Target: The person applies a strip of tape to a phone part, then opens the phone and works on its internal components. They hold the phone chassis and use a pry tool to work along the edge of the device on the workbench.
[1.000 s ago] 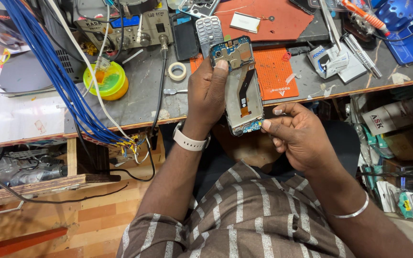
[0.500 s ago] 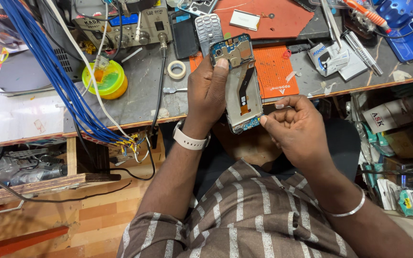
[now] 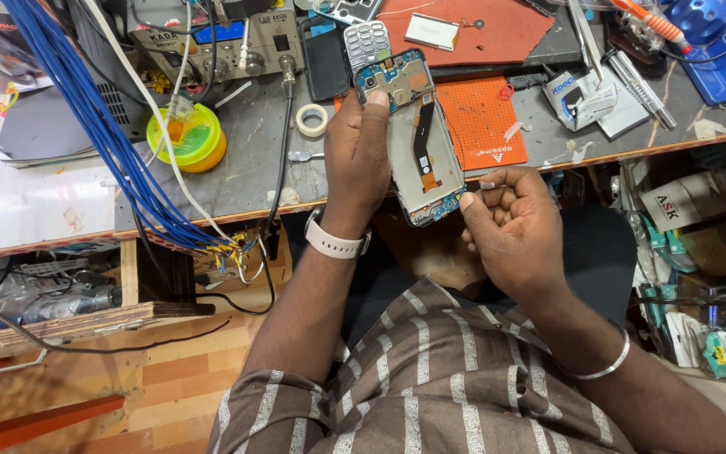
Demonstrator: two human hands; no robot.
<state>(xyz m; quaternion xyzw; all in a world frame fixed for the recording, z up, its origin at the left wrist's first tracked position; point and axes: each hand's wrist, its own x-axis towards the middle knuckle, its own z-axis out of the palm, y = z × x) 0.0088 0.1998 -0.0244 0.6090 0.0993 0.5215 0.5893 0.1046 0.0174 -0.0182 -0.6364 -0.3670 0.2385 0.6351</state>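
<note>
While held over the bench edge, opened phone (image 3: 418, 139) sits back-off, ribbon cable exposed | left hand (image 3: 361, 155) grasps its left side — thumb on the top board | right hand (image 3: 510, 223) curled, fingertips pinched at the lower right corner — touching | orange mat (image 3: 481, 118) just behind | tape roll (image 3: 312, 119) near left.

Cluttered grey workbench (image 3: 245, 168); wooden shelf (image 3: 69, 319), orange-brown tiled floor (image 3: 153, 378)

Both hands raised: left hand (image 3: 361, 160) gripping, right hand (image 3: 510, 227) loosely curled.
</note>
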